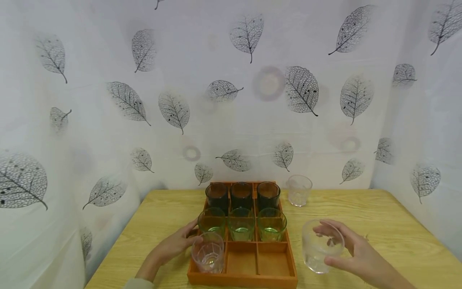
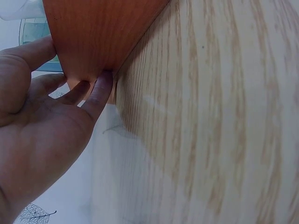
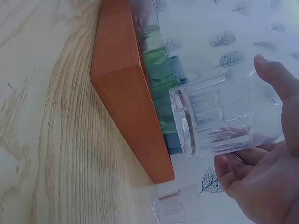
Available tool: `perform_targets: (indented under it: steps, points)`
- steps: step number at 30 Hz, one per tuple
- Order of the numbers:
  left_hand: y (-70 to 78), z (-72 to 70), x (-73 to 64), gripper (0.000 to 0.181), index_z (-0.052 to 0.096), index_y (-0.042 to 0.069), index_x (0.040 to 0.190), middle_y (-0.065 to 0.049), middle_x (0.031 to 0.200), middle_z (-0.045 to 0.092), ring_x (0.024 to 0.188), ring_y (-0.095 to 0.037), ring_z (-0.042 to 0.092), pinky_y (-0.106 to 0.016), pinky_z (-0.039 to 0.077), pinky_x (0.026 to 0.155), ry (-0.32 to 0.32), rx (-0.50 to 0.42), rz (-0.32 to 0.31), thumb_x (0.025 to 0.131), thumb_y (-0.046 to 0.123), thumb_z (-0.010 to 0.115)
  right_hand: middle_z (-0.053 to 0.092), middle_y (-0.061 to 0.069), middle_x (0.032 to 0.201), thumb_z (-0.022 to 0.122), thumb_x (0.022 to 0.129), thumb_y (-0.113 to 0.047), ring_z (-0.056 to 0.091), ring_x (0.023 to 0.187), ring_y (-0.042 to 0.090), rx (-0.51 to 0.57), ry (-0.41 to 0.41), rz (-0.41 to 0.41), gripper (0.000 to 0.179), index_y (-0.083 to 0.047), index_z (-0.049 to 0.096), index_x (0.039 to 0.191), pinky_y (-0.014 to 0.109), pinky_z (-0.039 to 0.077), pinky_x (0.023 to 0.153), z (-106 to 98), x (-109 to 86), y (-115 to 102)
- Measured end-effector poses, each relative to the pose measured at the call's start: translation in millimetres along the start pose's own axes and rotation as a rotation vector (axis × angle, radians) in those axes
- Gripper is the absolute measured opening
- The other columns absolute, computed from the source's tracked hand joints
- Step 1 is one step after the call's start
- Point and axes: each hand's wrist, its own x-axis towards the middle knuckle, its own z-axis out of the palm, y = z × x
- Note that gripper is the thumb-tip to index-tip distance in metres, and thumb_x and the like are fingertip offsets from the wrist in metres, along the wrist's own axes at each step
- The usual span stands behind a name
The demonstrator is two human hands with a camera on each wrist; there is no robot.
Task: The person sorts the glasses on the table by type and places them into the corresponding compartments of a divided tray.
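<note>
A wooden divided box (image 1: pixel 242 280) stands on the table. My left hand (image 1: pixel 174 244) is at its left side, fingertips (image 2: pixel 106 79) against the outer wall in the left wrist view, thumb close to a clear glass (image 1: pixel 208 257). That glass stands in the front left compartment; the front middle and front right compartments hold nothing. To the right of the box, my right hand (image 1: pixel 355 251) grips another clear glass (image 3: pixel 219 116) between thumb and fingers. In the right wrist view its thick base points toward the box.
Green glasses (image 1: pixel 241 226) fill the box's middle row and dark glasses (image 1: pixel 241 196) its back row. One more clear glass (image 1: pixel 298 194) stands on the wood-grain table (image 1: pixel 375 212) behind the right hand. A leaf-print curtain (image 1: pixel 231 120) hangs around the table's back and sides.
</note>
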Motion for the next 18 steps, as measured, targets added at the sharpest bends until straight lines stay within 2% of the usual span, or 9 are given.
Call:
perform_targets:
  steps: [9,11,14,16,18]
  points:
    - [-1.3,-0.2,0.7,0.081,0.011,0.009,0.167,-0.027,0.167,0.018,0.149,-0.048,0.027,-0.062,0.03,0.116,0.008,0.01,0.002,0.107,0.033,0.059,0.062,0.007,0.14,0.075,0.09,0.005,0.058,0.122,0.009,0.076,-0.053,0.037,0.071,-0.005,0.043,0.152,0.024,0.048,0.089,23.7,15.3,-16.9]
    - [-1.2,-0.4,0.6,0.081,0.01,0.009,0.167,-0.027,0.167,0.018,0.149,-0.047,0.028,-0.061,0.031,0.116,0.003,0.007,0.003,0.107,0.033,0.058,0.061,0.009,0.141,0.075,0.091,0.001,0.058,0.123,0.009,0.094,-0.073,0.09,0.07,-0.009,0.043,0.153,0.025,0.048,0.091,29.1,18.7,-21.7]
    - [-0.5,-0.8,0.3,0.08,0.01,0.008,0.167,-0.028,0.166,0.02,0.149,-0.047,0.028,-0.06,0.033,0.115,-0.004,0.009,0.003,0.107,0.033,0.058,0.06,0.007,0.143,0.076,0.093,-0.005,0.057,0.125,0.009,0.123,-0.1,0.17,0.069,-0.013,0.043,0.153,0.048,0.048,0.101,37.6,24.7,-29.3]
    - [-0.1,-0.9,0.1,0.08,0.009,0.008,0.167,-0.028,0.166,0.021,0.148,-0.047,0.029,-0.059,0.034,0.114,-0.006,0.008,0.002,0.108,0.033,0.057,0.059,0.006,0.145,0.077,0.094,-0.009,0.056,0.127,0.01,0.154,-0.119,0.226,0.068,-0.014,0.043,0.153,0.065,0.043,0.101,43.5,30.0,-34.5]
    - [0.1,-0.8,0.0,0.081,0.009,0.008,0.167,-0.029,0.165,0.021,0.148,-0.048,0.029,-0.06,0.034,0.114,-0.006,0.008,-0.001,0.108,0.033,0.058,0.061,0.002,0.143,0.078,0.093,-0.011,0.056,0.127,0.012,0.165,-0.12,0.238,0.067,-0.014,0.045,0.151,0.073,0.039,0.1,50.7,35.9,-38.4]
